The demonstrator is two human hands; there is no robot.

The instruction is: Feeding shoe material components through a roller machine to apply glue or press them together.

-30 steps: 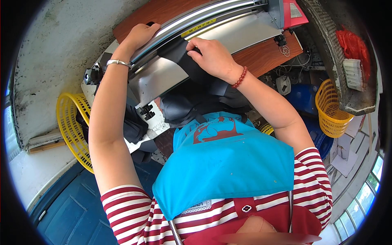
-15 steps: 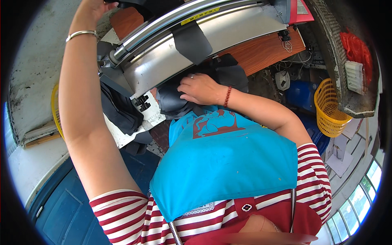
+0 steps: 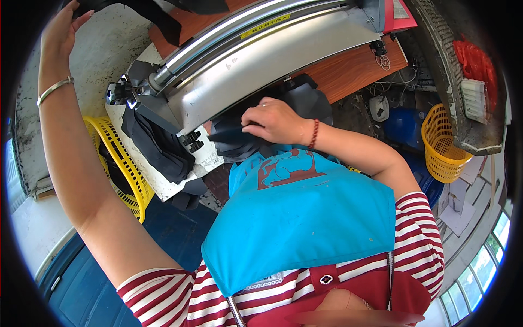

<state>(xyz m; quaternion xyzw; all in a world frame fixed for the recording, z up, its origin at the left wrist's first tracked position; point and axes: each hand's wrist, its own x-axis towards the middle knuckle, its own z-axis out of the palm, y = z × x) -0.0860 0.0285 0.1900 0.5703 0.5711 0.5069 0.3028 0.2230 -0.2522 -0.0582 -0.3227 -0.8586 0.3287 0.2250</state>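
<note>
My left hand [image 3: 60, 35] is raised at the far left, fingers closed on the end of a black sheet piece [image 3: 158, 19] that stretches behind the machine's roller; its grip is partly cut off by the view's edge. My right hand [image 3: 275, 121] is just in front of the machine, its fingers curled and pinching the edge of a dark grey sheet [image 3: 229, 135]. Beneath and beside it lie more dark sheets [image 3: 310, 101]. The roller machine [image 3: 261, 57] has a long metal cylinder and a sloping, bare steel plate.
Stacked dark pieces [image 3: 158, 144] lie on a white board left of the machine. A yellow basket [image 3: 139, 185] stands below my left arm, another yellow basket [image 3: 444, 152] at the right. Loose cables [image 3: 384, 62] hang by the brown tabletop [image 3: 348, 71]. My blue apron [image 3: 305, 218] covers my lap.
My left hand has moved left and slightly down, drawing the black piece along behind the roller. The dark piece on the steel plate is gone from there. My right hand has shifted slightly right, fingers more curled.
</note>
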